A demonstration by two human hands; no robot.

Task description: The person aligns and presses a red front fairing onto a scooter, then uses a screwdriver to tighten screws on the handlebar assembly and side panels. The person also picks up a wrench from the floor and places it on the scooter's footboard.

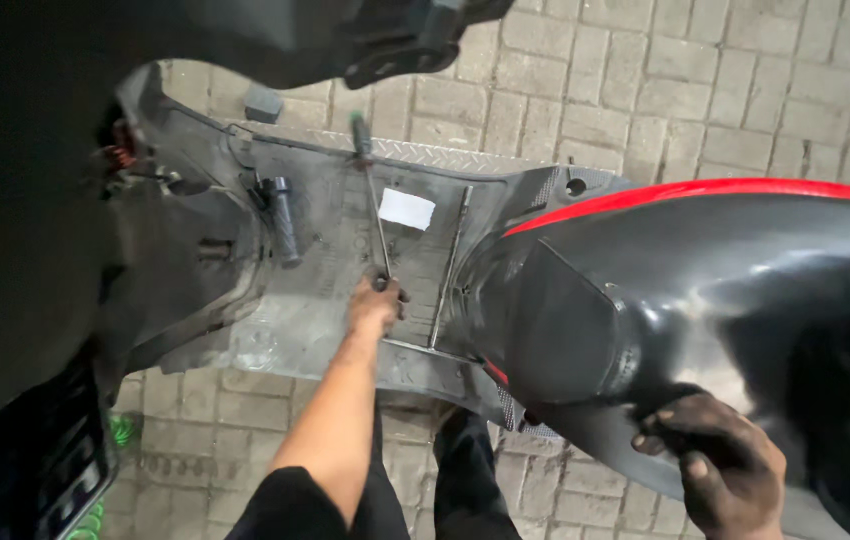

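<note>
I look down on a scooter with a grey floorboard and a black seat body with a red stripe. My left hand reaches down to the floorboard, fingers closed around the tip end of a long screwdriver with a green handle that lies across the board. My right hand, dirty with grease, grips the lower edge of the black side panel at the bottom right. A white paper scrap lies on the board beside the screwdriver shaft.
A black handlebar grip rests on the floorboard's left part. A thin metal rod runs along the board's right side. Paving bricks cover the ground. The dark front body fills the left.
</note>
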